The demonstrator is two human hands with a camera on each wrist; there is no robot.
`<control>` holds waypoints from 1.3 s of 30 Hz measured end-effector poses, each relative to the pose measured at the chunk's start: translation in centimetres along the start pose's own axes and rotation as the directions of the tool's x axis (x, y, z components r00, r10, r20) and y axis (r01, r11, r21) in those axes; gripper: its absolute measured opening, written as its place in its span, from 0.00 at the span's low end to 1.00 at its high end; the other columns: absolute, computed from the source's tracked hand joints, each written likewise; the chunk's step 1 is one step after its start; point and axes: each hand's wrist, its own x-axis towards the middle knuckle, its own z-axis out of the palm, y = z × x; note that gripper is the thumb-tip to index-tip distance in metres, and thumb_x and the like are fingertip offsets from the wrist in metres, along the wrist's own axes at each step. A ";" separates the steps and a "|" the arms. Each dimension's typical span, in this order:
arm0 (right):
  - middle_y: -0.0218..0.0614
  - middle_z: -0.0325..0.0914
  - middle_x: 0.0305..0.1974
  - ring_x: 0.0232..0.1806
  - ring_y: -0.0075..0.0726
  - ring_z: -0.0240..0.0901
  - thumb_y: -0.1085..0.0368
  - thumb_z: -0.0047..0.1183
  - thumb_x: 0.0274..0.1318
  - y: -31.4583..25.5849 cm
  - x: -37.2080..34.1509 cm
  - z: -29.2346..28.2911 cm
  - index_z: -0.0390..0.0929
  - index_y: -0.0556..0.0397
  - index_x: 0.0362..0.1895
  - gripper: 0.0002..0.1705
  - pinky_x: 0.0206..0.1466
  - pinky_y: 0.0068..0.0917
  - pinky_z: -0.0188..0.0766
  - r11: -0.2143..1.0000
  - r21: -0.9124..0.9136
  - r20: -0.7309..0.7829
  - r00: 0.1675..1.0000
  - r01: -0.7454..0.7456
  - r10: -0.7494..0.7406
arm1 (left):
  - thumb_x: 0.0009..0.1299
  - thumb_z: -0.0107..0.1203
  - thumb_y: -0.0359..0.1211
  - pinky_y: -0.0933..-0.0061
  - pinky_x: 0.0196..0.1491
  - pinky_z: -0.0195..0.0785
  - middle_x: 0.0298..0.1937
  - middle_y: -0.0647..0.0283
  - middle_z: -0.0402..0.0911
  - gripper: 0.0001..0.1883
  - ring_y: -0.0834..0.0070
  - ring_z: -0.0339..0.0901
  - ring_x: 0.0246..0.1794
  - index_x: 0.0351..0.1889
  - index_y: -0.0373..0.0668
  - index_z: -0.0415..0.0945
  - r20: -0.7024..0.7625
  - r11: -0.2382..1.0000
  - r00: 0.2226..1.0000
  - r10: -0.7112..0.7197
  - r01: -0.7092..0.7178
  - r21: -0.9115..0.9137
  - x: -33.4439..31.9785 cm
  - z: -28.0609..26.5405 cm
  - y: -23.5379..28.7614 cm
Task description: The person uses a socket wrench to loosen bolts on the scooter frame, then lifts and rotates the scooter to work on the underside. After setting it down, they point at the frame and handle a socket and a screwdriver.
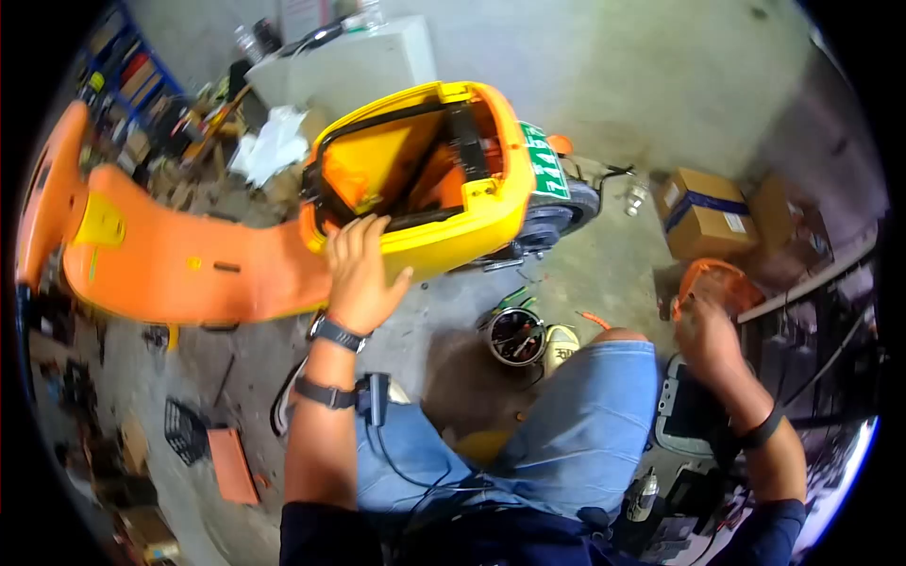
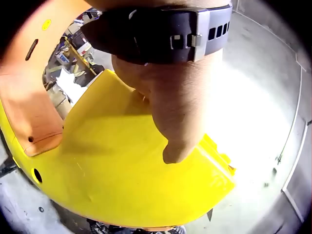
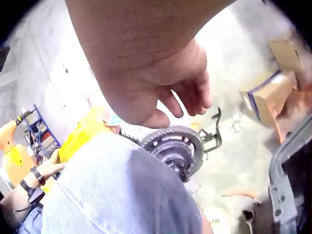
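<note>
An orange and yellow scooter body [image 1: 434,247] stands ahead, its seat compartment uncovered, with black strips around the opening. My left hand [image 1: 360,274] rests on the yellow side panel [image 2: 112,161], fingers over the rim and thumb apart. In the head view my right hand [image 1: 706,335] hangs in the air at the right, near an orange basket [image 1: 717,283]; the right wrist view shows that hand [image 3: 161,87] with loosely bent fingers and nothing in them. The rear wheel [image 3: 173,148] lies beyond it.
Between the scooter and my knees stands a round container [image 1: 516,337] of small items. Cardboard boxes [image 1: 708,215] are at the back right, a metal rack [image 3: 287,195] at the right. A black crate [image 1: 186,432] and an orange panel [image 1: 232,465] lie at the lower left.
</note>
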 end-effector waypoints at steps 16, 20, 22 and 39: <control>0.33 0.74 0.34 0.37 0.26 0.68 0.66 0.48 0.58 -9.0 7.6 5.0 0.74 0.61 0.40 0.11 0.43 0.25 0.65 0.885 0.433 0.292 0.955 -0.173 0.044 | 0.57 0.49 0.30 0.48 0.68 0.47 0.49 0.51 0.72 0.21 0.52 0.65 0.58 0.51 0.40 0.73 -0.284 0.967 0.946 -0.154 0.085 -0.239 -0.2 3.3 -1.4; 0.34 0.74 0.36 0.36 0.27 0.69 0.65 0.48 0.57 -10.4 8.2 6.2 0.74 0.60 0.41 0.11 0.40 0.24 0.66 0.813 0.483 0.450 0.889 -0.325 0.088 | 0.57 0.50 0.32 0.49 0.69 0.44 0.48 0.51 0.73 0.19 0.52 0.64 0.58 0.47 0.38 0.75 -0.254 0.939 0.946 -0.203 0.114 -0.326 0.1 2.9 -1.0; 0.32 0.75 0.36 0.36 0.25 0.70 0.64 0.48 0.57 -12.0 8.6 6.3 0.74 0.57 0.41 0.11 0.39 0.24 0.66 0.847 0.456 0.458 0.888 -0.274 0.042 | 0.58 0.50 0.33 0.50 0.69 0.42 0.48 0.51 0.74 0.17 0.52 0.64 0.59 0.45 0.39 0.76 -0.245 0.931 0.937 -0.251 0.163 -0.327 1.0 4.0 -0.5; 0.32 0.76 0.39 0.35 0.24 0.70 0.63 0.48 0.62 -16.8 3.8 9.5 0.73 0.56 0.48 0.14 0.38 0.22 0.65 0.757 0.597 0.402 0.916 -0.266 0.005 | 0.63 0.51 0.25 0.79 0.33 0.68 0.35 0.65 0.76 0.11 0.81 0.73 0.32 0.44 0.34 0.69 -0.515 0.478 0.392 -0.762 -0.195 -0.857 -10.5 -14.3 -15.0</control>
